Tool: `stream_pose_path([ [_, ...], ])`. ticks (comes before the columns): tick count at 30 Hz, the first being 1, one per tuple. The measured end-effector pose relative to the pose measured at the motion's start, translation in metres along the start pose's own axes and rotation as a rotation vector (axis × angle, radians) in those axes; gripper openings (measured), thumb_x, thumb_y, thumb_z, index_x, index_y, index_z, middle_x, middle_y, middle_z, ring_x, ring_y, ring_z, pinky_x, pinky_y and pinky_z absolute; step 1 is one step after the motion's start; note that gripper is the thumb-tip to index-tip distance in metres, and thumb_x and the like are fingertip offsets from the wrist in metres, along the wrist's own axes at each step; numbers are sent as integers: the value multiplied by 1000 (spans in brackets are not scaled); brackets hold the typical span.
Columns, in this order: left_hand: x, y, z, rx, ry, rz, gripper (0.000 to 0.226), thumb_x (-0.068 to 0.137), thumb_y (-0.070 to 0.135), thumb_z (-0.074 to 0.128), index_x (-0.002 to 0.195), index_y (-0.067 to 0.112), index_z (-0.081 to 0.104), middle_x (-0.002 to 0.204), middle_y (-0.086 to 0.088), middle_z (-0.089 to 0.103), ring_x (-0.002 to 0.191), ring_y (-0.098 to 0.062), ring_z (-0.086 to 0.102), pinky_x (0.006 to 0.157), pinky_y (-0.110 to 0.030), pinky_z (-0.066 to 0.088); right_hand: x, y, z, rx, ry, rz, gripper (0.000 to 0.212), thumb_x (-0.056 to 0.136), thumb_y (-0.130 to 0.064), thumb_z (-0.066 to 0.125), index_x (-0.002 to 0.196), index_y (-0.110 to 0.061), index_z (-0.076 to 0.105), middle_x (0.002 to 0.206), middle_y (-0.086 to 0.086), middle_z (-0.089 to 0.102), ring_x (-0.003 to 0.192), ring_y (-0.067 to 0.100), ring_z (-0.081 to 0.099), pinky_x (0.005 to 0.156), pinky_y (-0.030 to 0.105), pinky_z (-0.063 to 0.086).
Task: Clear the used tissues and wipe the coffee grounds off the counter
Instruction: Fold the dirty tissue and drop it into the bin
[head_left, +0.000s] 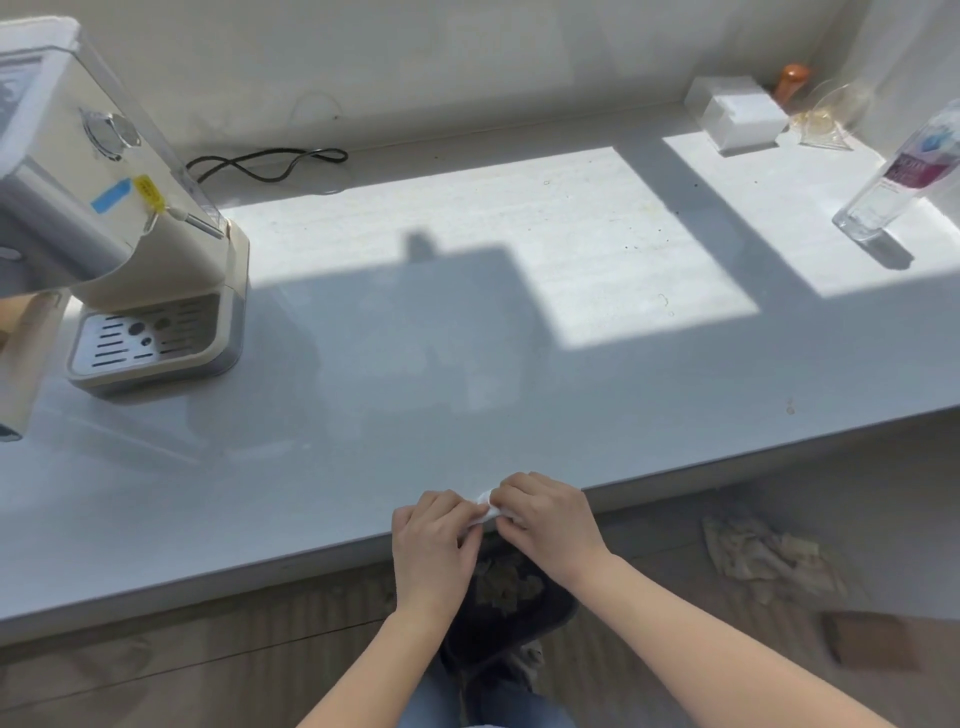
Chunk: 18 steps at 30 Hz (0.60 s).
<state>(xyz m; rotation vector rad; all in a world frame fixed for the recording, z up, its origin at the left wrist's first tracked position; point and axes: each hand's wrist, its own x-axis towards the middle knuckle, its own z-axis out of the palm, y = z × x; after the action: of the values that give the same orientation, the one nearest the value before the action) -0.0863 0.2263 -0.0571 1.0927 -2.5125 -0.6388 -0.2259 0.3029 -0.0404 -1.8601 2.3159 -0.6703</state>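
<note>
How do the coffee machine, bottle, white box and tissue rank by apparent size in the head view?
1. coffee machine, though it is cut off at the left edge
2. bottle
3. white box; close to the bottle, so unsure
4. tissue, mostly hidden between both hands

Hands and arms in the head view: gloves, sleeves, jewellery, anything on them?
Nothing worn. The left hand and right hand are bare: no gloves, no rings or watch visible. Both forearms are uncovered right down to the bottom edge of the frame, so no sleeves show. No markings, bands or cables on either arm. Fingernails are too small to judge.
</note>
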Motion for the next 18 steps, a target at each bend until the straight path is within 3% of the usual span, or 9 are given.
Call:
stream_pose_path([
  [5,-3,5,-7,0,-30,-30,20,68,19,81,80,31,71,72,17,63,73,-7,59,68,-25,31,-2,-6,-1,4,-53,59,15,64,-14,77,71,-20,64,71,-10,65,58,12,58,44,23,42],
  [10,-29,8,-2,-153,-281,-177,8,79,32,69,86,36,72,78,19,66,81,-4,59,72,-21,41,-39,-13,6,38,-171,142,17,60,-24,79,68,-28,64,65,-12,62,58,8,61,45,19,41],
  [14,-25,17,-8,-413,-273,-328,13,76,34,67,83,44,67,80,27,69,80,8,63,70,-16,49,-44,-8,3,221,-123,354,8,77,-22,67,85,-23,68,83,-10,66,76,10,62,61,26,46],
  [18,-18,23,-20,-492,-202,-282,13,77,27,69,81,39,67,80,22,70,77,1,65,67,-16,50,-31,-12,-11,455,-3,523,9,75,-22,68,83,-26,70,82,-15,69,78,2,61,68,16,47],
])
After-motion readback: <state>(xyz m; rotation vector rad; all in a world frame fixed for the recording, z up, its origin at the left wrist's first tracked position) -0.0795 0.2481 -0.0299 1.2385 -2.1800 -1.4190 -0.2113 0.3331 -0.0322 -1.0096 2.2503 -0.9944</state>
